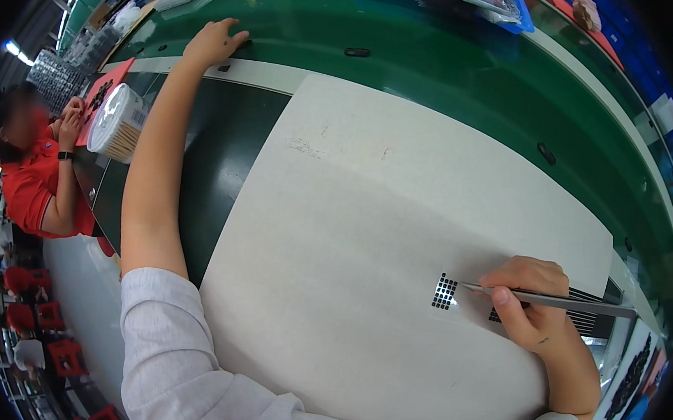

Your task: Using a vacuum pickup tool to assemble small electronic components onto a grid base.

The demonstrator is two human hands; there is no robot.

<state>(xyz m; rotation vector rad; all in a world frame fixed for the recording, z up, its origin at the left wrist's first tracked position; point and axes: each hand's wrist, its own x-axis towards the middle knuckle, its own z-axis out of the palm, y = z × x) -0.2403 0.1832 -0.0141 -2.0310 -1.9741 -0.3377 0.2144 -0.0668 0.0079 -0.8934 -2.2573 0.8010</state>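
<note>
Gripping the grey tweezers (580, 303) at the lower right of the frame, I have the right hand (533, 281) clamped around their shaft, tips pointing left. From my remote view, the small grid of black squares (445, 291) lies flat on the pale sheet (366, 235), right by those tips; contact I cannot tell. At the upper left, the left hand (215, 44) is over the green surface (448, 66), its hold unclear to me.

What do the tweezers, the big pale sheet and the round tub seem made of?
Tweezers: probably metal, smooth and grey, tapering to a slim tip.
Pale sheet: perhaps paper or card, matte with soft shading.
Tub: likely clear, smooth plastic, as sticks show through its wall.
</note>
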